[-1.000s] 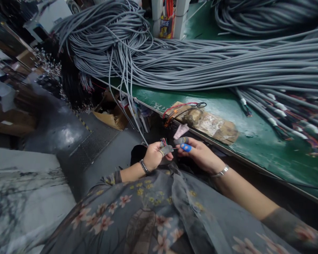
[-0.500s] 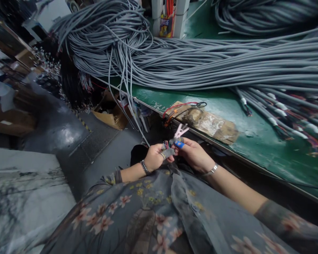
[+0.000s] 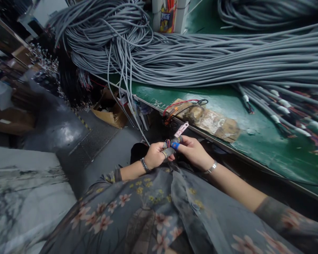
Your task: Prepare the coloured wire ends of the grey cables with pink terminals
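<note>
My left hand (image 3: 155, 155) is closed around the end of a grey cable (image 3: 137, 123) whose coloured wire tips (image 3: 168, 143) fan out above the fingers. A grey wrap covers the left thumb. My right hand (image 3: 193, 152) pinches at those wire tips; one finger wears a blue cover (image 3: 175, 145). A small pink clip-like piece (image 3: 181, 129) sticks up from the right hand's fingers. Both hands meet over my lap, just in front of the green bench edge (image 3: 175, 120). The held cable runs up to the grey cable pile (image 3: 116, 38).
Thick bundles of grey cables (image 3: 228, 60) cover the green bench. Cable ends with white sleeves and coloured wires (image 3: 286, 113) lie at the right. A taped cardboard pad (image 3: 214, 123) with red and black wires (image 3: 182, 104) sits near the edge. An open cardboard box (image 3: 108, 114) stands on the floor.
My right hand moved left and closed the gap to my left hand, so the fingers now meet at the wire tips. The pink piece has tilted upright.
</note>
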Demonstrator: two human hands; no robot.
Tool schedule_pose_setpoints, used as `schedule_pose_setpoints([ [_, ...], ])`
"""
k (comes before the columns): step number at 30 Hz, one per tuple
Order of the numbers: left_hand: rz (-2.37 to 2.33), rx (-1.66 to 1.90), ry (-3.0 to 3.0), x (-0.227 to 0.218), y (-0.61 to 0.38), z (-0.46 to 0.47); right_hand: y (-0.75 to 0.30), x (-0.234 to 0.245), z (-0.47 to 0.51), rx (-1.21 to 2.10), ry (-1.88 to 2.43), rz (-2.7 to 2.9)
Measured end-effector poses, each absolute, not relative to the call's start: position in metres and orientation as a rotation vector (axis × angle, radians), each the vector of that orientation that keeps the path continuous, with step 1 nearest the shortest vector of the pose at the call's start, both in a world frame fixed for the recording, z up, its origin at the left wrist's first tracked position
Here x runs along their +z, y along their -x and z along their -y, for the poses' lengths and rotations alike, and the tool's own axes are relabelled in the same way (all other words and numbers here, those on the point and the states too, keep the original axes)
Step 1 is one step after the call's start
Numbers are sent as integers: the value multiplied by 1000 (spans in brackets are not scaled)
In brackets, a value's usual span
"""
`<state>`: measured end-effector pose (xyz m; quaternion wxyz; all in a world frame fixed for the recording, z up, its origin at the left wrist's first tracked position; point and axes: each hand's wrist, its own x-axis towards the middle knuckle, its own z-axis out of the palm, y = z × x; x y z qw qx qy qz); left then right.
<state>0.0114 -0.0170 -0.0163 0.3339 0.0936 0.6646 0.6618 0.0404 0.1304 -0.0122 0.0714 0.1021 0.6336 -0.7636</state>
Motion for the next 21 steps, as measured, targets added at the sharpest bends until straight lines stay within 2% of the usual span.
schedule_pose_setpoints([
  [9, -1698, 1932, -169, -27, -12, 16, -44, -16, -131, -2353, -465, -1875],
  [14, -1569, 2031, -42, -16, -13, 13, -40, -21, -139, -2529, -526, -1513],
  [17, -1482, 2050, -33, -5, -13, 9, -34, -18, -146, -2532, -458, -1359],
  [21, -1386, 2038, -44, 0, -12, 3, -28, -14, -145, -2538, -350, -1477],
])
